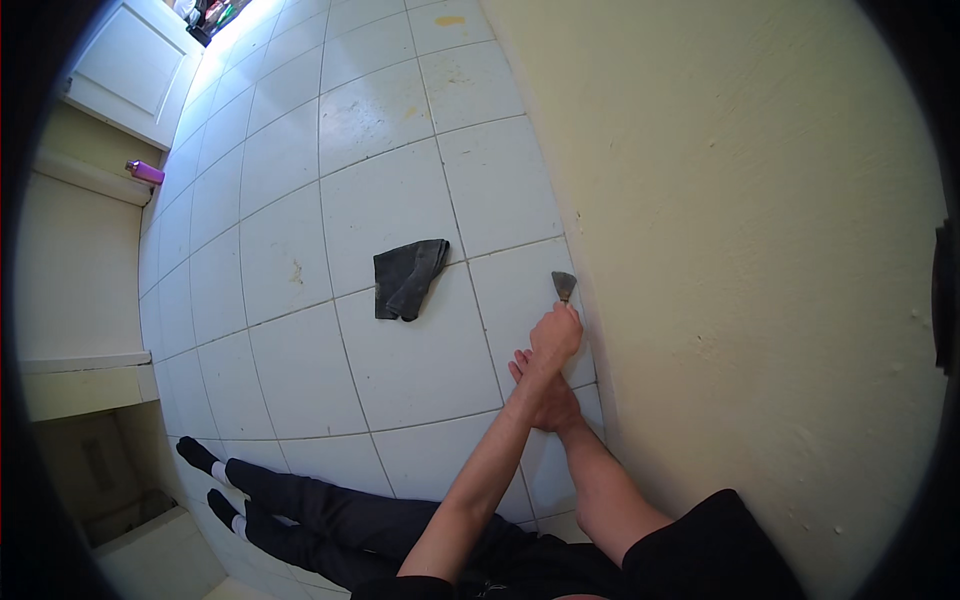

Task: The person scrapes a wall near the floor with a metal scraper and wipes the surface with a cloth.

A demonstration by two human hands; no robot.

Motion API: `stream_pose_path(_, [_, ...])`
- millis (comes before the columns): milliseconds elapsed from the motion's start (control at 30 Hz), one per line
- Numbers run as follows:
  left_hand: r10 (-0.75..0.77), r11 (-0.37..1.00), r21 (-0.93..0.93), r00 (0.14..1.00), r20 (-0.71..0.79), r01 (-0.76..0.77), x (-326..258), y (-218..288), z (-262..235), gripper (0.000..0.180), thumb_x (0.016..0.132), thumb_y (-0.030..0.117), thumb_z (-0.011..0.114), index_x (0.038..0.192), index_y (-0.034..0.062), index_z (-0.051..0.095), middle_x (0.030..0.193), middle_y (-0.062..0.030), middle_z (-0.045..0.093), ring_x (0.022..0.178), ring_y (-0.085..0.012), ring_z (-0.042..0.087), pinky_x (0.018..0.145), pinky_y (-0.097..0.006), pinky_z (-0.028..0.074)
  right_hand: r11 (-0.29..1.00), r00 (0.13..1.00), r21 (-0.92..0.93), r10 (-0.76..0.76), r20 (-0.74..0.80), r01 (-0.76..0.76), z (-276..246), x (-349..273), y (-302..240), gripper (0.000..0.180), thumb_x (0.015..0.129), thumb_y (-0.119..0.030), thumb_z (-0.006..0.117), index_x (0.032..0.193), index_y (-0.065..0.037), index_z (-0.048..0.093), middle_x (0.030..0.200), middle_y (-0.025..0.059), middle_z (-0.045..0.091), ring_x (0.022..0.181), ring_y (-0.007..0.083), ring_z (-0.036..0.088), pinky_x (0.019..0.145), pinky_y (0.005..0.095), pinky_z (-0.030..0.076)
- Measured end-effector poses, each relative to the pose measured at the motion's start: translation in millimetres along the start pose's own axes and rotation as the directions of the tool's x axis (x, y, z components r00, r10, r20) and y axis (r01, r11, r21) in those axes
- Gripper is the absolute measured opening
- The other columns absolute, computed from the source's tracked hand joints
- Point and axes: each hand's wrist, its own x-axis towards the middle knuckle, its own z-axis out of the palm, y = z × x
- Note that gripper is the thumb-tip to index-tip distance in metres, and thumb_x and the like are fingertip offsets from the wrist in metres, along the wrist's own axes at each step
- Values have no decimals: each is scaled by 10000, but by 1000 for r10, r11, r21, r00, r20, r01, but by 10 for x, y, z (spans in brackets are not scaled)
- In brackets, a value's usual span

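Observation:
My left hand [557,333] is closed around the handle of a putty knife [564,286]. Its grey, fan-shaped blade points away from me, over the white floor tiles beside the base of the wall. Most of the handle is hidden in the fist. Under my left wrist lies my right hand [556,405], partly covered by the crossing forearm. Its fingertips show on the left side of that wrist, stretched out and slightly apart, with nothing visible in them. A folded dark grey cloth [408,280] rests on the tiles to the left of the knife, apart from both hands.
A pale yellow wall [740,250] rises close on the right. My legs [340,520] stretch across the floor to the lower left. A pink bottle [145,172] stands by the far-left ledge, near a white door [135,70]. Yellowish stains [450,20] mark some tiles.

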Motion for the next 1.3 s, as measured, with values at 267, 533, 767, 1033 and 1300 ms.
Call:
stream_pose_path(267, [55,997,56,998,25,-56,-207,-79,87,451,1047,355,340,1064,-27,579,909,-300,694,890,-503,674,817,-596,524,993,1000,116,15,9,-16,27,-20,59,680,936,-395,509,1513,-50,411,1594,160,359,1487,326,317,1233,466,224])
stream_pose_path(533, [26,999,23,1000,-7,-26,53,-10,-18,465,1053,367,324,1069,-20,582,907,-290,698,894,-490,679,809,-588,529,998,1000,52,17,15,-18,-30,-22,14,688,943,-398,497,1538,-74,377,1612,156,330,1502,320,287,1240,501,166])
stream_pose_path(767, [68,995,70,997,-29,-66,152,-37,-64,424,1051,348,348,1080,-10,574,915,-276,705,875,-470,692,795,-578,535,999,996,1,33,82,-33,-78,-15,-24,684,936,-384,507,1533,-74,389,1613,151,332,1505,306,285,1237,517,164])
stream_pose_path(1033, [56,996,72,998,41,-58,-125,-165,103,434,1054,356,343,1069,-16,565,877,-282,698,845,-489,684,782,-599,527,994,1000,110,25,-17,-23,-56,-4,24,655,923,-331,550,1508,-63,426,1593,154,363,1487,329,314,1228,505,219])
stream_pose_path(1300, [60,995,84,998,-7,-59,-6,-125,26,422,1054,351,347,1079,-13,561,888,-264,705,848,-469,692,774,-582,533,980,998,200,22,-52,-11,-113,30,-10,605,921,-267,566,1475,-46,463,1554,178,404,1463,375,322,1221,531,206])
